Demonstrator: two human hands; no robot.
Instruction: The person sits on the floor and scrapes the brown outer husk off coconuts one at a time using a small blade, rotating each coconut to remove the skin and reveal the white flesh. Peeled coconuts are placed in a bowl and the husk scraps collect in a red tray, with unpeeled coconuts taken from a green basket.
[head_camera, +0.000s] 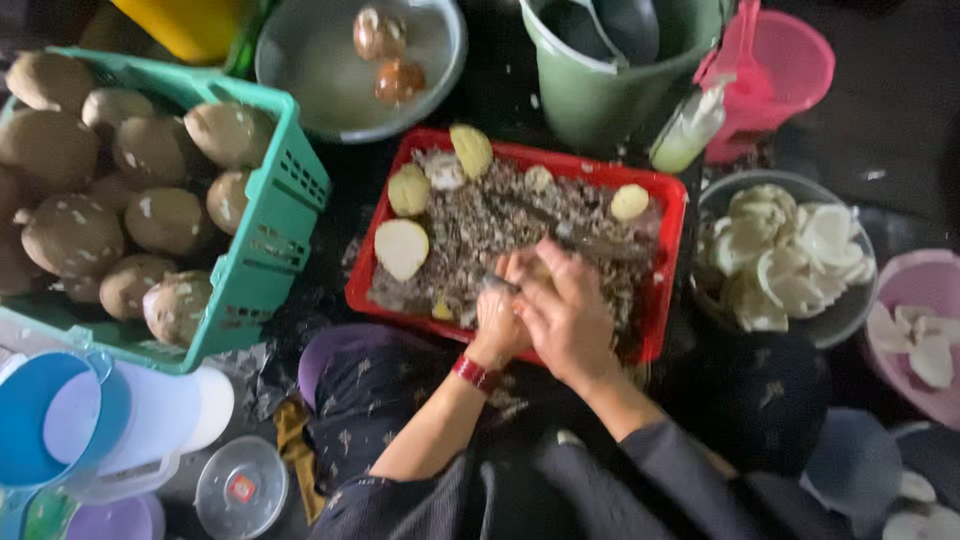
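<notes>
Both hands over red tray (668, 262), near its front edge. Left hand (497, 322) and right hand (567, 312) pressed close, fingers curled tight around small pale piece (532, 270), probably coconut flesh, mostly hidden by knuckles. Dark blade-like tool (590, 243) lies just beyond them; who holds it unclear. Piece likely stiff, wet, slippery; best gripped by curved back, thumb clear of edge. Tray full of brown shavings (470, 235). Green basket (265, 250) of whole brown coconuts (165, 220) on left, bowl of white pieces (790, 260) on right.
</notes>
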